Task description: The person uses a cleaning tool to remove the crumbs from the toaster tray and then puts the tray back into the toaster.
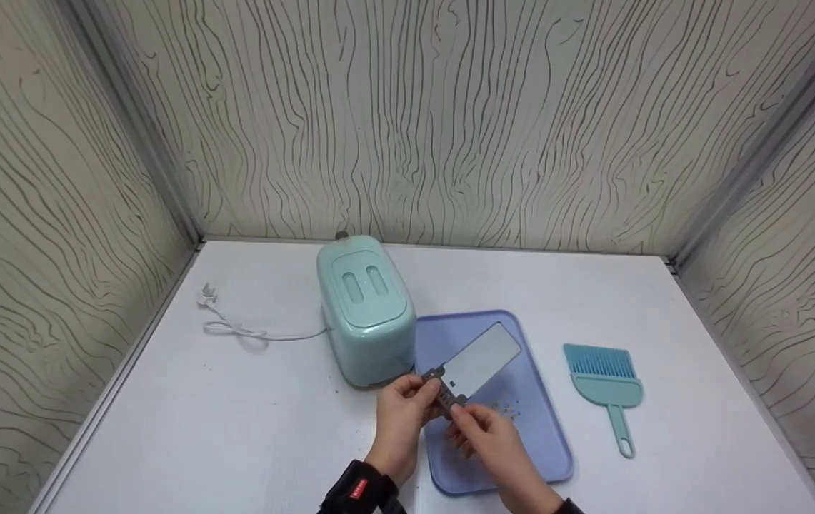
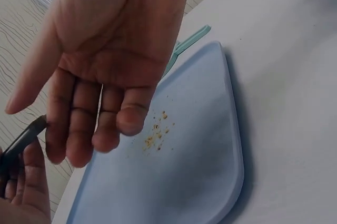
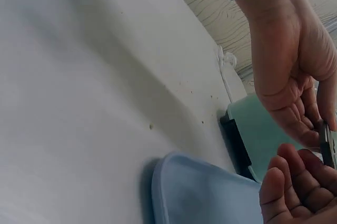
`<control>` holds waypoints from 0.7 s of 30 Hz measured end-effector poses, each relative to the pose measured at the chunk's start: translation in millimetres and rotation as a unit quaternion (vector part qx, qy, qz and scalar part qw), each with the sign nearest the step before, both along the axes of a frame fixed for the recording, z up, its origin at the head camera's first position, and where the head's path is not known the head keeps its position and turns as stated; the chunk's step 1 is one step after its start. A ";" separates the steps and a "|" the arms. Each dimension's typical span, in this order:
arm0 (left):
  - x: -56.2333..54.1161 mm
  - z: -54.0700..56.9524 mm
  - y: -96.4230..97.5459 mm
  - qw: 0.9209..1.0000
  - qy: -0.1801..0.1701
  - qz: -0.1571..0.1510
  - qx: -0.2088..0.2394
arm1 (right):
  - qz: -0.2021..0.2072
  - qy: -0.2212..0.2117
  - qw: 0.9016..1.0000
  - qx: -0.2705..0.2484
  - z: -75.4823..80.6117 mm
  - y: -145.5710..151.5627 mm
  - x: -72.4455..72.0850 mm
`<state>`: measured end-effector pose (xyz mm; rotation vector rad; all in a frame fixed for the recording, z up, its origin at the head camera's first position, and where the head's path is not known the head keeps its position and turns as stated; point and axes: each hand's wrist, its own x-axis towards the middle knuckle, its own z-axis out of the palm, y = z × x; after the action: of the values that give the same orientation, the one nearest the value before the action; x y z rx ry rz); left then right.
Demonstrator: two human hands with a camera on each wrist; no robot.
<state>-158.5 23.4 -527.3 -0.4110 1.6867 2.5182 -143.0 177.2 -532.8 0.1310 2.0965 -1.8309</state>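
Note:
A flat crumb tray (image 1: 482,360) with a pale metal plate and a dark end strip is held at a slant above a blue tray (image 1: 443,475). My left hand (image 1: 400,421) pinches one end of the dark strip between thumb and index finger. Near its other end, my right hand (image 1: 496,439) grips the same strip. In the left wrist view, the left palm (image 2: 110,55) faces the camera, its other fingers loosely bent. Small brown crumbs (image 2: 158,134) lie on the blue tray under the hands.
A mint toaster (image 1: 371,328) stands against the tray's left side, its white cord (image 1: 293,337) and plug lying to the left. A teal brush nested with a dustpan (image 1: 607,392) lies right of the tray. A few crumbs (image 3: 151,126) dot the white table. Patterned walls surround it.

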 end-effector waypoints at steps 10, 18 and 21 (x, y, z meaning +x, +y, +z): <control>2.2 -4.3 10.8 0.998 0.017 0.002 -0.061 | -0.074 -0.039 0.991 -0.108 -6.0 -3.0 2.5; 6.3 -8.0 13.9 0.989 0.016 -0.030 -0.141 | -0.144 -0.039 0.975 -0.164 -7.1 -2.1 2.3; 7.7 -10.1 15.6 0.987 0.017 -0.045 -0.154 | -0.162 -0.034 0.971 -0.175 -8.0 -1.3 2.6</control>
<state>-150.8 39.0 -537.5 -0.3043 2.0656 2.2170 -140.4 175.9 -540.8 0.4614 1.7508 -2.3176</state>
